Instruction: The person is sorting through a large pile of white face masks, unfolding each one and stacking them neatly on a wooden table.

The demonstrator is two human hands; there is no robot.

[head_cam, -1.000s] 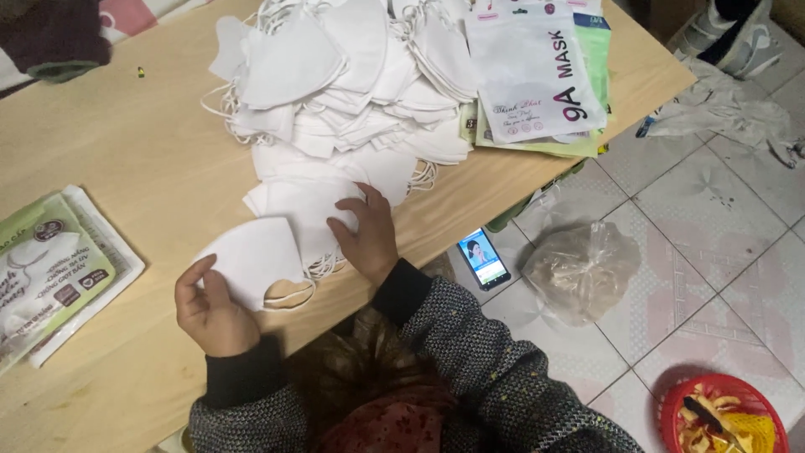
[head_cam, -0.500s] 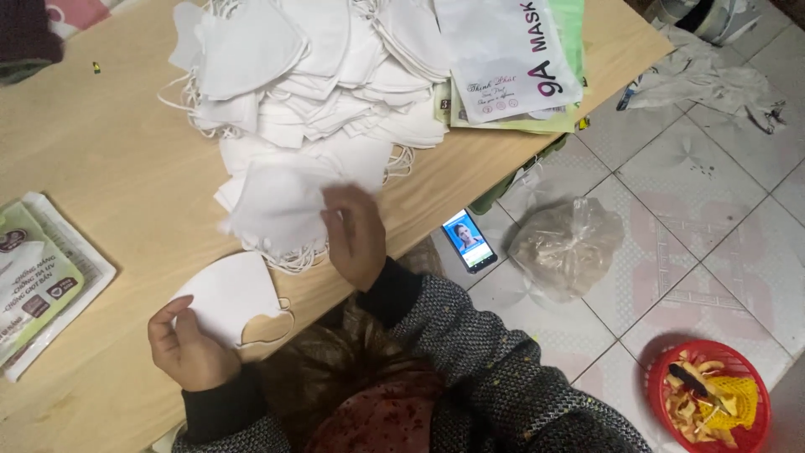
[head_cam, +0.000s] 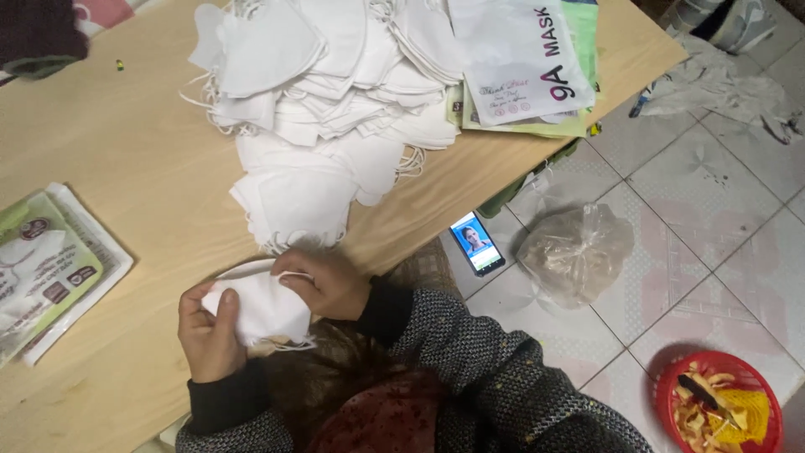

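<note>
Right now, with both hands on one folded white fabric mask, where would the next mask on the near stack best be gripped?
Probably at the near edge of the top white folded mask, coming from the person's side. That edge overhangs toward the right hand and left hand, its ear loops trail there, and the held mask sits just below; the far pile of masks overlaps the rest.

Packets (head_cam: pixel 42 277) cut off at left edge
</note>
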